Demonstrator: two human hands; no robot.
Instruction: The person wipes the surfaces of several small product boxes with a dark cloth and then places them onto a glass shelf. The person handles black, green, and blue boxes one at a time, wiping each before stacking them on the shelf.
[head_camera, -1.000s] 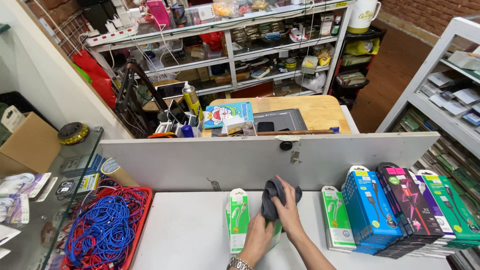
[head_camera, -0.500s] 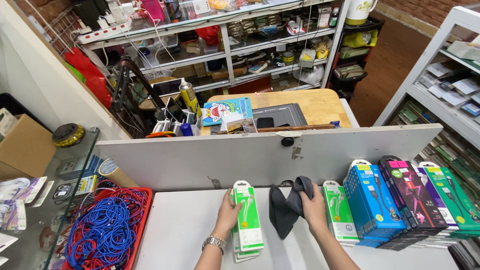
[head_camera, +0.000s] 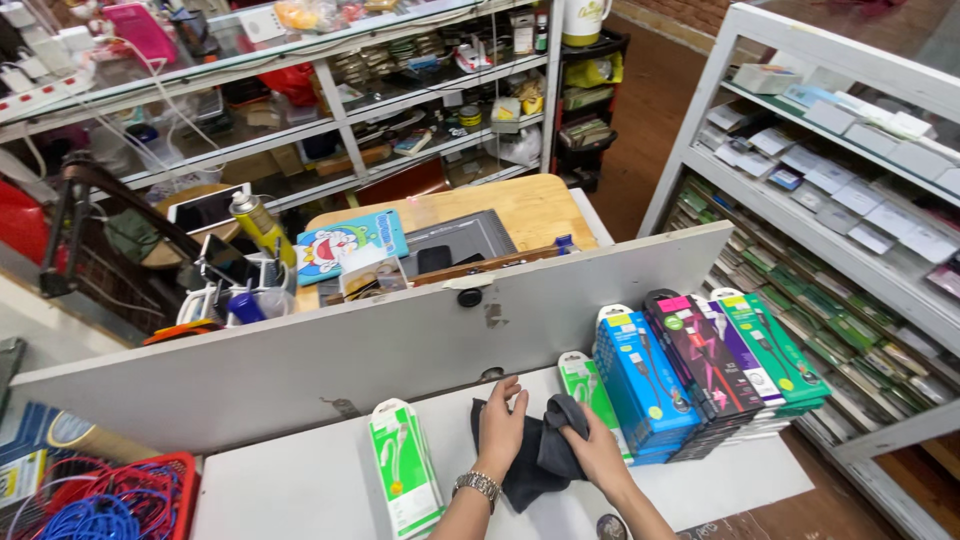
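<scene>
Seen from the head camera, a person's two hands work a dark cloth (head_camera: 530, 465) on a white counter (head_camera: 300, 490), just in front of a white upright board (head_camera: 400, 350) that crosses the view. The left hand (head_camera: 500, 432) lies flat on the cloth, fingers spread and pointing toward 12 o'clock, palm pressing the fabric down rather than closing on it; a metal watch (head_camera: 478, 486) sits on that wrist. The right hand (head_camera: 598, 452) is closed in a pinch on a bunched fold of the cloth, the fold standing up at about 10 o'clock from the hand's knuckles and just beside the left hand's thumb side. The rest of the cloth spreads under and toward 6 o'clock from the left palm, so the fabric lies between and beneath both hands, touching each. At 9 o'clock from the cloth, a green-and-white packet (head_camera: 405, 480) lies on the counter, apart from the hands. At 2 o'clock from the right hand, a second green packet (head_camera: 583, 385) leans against a blue box (head_camera: 640, 385), with black-and-pink (head_camera: 695, 365) and green boxes (head_camera: 775, 350) ranked beside it. At the frame's 7 o'clock corner, a red basket (head_camera: 150, 490) holds blue and red cables (head_camera: 85, 515). Beyond the board, at 12 o'clock, a wooden table (head_camera: 530, 205) carries a blue cartoon-printed pad (head_camera: 350, 245), and glass shelving (head_camera: 330, 120) runs behind it; white racks (head_camera: 830, 180) of small boxes fill the 3 o'clock side.
</scene>
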